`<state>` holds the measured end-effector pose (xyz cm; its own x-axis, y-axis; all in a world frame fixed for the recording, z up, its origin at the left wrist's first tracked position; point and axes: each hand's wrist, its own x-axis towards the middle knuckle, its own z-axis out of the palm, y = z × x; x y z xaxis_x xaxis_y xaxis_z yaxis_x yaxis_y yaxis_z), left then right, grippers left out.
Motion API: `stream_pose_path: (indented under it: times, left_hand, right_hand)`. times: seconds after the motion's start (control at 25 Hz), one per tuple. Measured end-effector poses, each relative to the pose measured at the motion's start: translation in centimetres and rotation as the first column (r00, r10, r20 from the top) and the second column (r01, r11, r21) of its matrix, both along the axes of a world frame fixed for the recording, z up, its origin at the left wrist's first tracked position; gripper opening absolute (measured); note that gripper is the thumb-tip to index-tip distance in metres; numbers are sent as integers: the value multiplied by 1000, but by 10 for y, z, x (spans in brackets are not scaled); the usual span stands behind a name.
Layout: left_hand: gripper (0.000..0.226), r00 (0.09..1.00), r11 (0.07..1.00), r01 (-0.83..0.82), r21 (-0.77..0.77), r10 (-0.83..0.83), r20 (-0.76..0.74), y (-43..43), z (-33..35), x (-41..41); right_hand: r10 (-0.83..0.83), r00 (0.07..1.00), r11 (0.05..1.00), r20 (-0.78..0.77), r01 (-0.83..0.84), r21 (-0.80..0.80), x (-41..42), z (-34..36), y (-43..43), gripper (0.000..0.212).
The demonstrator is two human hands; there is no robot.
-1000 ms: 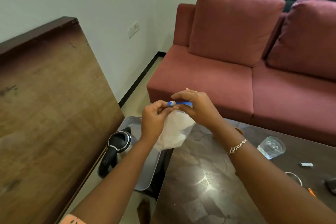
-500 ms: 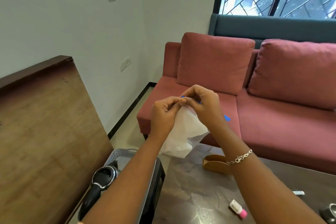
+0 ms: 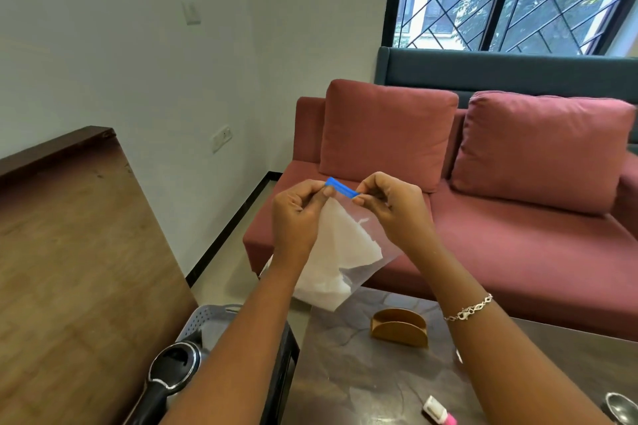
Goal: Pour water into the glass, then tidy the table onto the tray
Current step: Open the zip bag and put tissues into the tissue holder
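I hold a clear zip bag point(image 3: 340, 262) with white tissue inside, up in front of me above the table's far left corner. My left hand point(image 3: 298, 214) pinches the left end of its blue zip strip point(image 3: 341, 188). My right hand point(image 3: 390, 207) pinches the strip's right end. Below my left forearm, a grey perforated tray point(image 3: 203, 319) sits on a low dark stand with a black kettle point(image 3: 171, 373) on it. The glass is out of view.
The dark stone table point(image 3: 373, 376) carries a gold napkin holder point(image 3: 398, 328), a small white and pink item point(image 3: 438, 412) near the front edge and a metal object point(image 3: 621, 409) at the right edge. A wooden panel point(image 3: 69, 269) stands on the left. A red sofa point(image 3: 483, 217) lies behind.
My head has tilted up, so the glass has left the view. Both hands have risen with the bag, and my right hand has slid right along the blue strip.
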<state>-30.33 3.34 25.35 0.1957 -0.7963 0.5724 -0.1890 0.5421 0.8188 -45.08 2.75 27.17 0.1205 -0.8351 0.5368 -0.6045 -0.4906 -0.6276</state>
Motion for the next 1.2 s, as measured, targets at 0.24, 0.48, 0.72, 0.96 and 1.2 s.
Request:
stream_pose_path:
  times: [0.24,0.48,0.72,0.96,1.2]
  left_hand:
    - [18,996,998,-44,33,47,-81,-6,0,19]
    - [28,982,993,2,118,20,-188,4,-20,30]
    - [27,991,962,30,273,-63,116,20,-25,33]
    - [9,793,977,84,198,-186,580,27,-6,-9]
    - [10,867,893,185,411,-345,359,24,-14,-17]
  right_hand:
    - [-94,991,996,-92,93,-7,-44,-13,5,6]
    - [-101,987,993,-124,107,41,-68,-31,14,6]
    - [-163,949,982,-269,130,-135,-71,-27,18,11]
    - [-181,898,969,-400,93,-229,-64,-25,20,10]
    - [-140,900,971,-413,44,-234,-62,-26,25,8]
